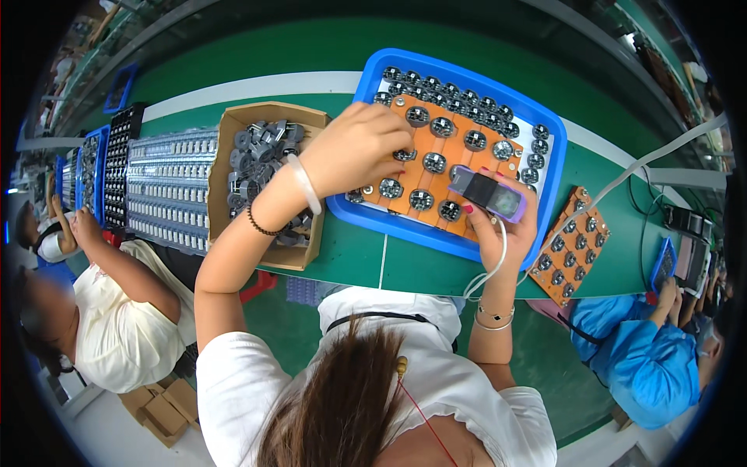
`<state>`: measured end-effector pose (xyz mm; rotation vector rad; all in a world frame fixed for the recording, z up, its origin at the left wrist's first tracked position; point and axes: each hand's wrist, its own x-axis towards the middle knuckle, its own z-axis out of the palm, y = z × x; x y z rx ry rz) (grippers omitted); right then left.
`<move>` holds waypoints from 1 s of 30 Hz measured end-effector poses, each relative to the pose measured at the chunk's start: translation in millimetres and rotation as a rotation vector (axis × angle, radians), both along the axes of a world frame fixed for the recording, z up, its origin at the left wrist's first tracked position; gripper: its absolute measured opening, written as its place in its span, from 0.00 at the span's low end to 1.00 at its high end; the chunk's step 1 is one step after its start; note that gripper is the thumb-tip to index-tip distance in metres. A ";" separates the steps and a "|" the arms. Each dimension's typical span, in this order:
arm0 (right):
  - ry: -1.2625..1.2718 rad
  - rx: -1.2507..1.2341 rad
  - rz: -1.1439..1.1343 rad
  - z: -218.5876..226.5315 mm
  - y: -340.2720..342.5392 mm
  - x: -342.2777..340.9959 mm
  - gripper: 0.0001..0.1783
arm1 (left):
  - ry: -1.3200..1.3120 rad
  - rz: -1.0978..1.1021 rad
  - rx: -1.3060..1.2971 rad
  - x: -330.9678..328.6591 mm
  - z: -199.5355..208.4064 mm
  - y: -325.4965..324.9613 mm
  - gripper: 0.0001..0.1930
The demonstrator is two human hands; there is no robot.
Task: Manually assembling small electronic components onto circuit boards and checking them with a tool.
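The orange board [451, 148], dotted with round black parts [434, 162], lies on the blue tray [467, 79]. Over the tray's left half, my left hand [366, 144] has its fingers bent close together (I cannot tell whether they grip anything). At the tray's right side, my right hand [510, 229] holds a purple device [506, 204]. Left of the tray stands a carton [307, 118] of grey pieces [253, 159]; right of it, a second board [577, 243].

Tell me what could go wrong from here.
The white cord loops by the right hand holding the purple device and might snag. The left forearm crosses the open carton, so gray parts could spill. The orange board outside the tray lies at the edge of the table and might fall.
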<state>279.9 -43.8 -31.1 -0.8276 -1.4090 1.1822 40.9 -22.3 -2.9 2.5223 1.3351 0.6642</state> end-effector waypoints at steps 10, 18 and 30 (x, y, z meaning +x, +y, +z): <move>-0.302 0.182 0.041 1.5 3.7 -5.9 0.25 | -0.174 -0.074 0.002 25.1 23.9 -17.3 0.11; -0.259 0.188 0.041 2.2 0.4 -6.7 0.25 | -0.217 -0.019 -0.006 30.5 30.2 -25.7 0.18; -0.123 0.114 -0.054 0.1 -6.3 -3.9 0.26 | -0.213 0.153 0.039 10.1 5.5 -22.1 0.17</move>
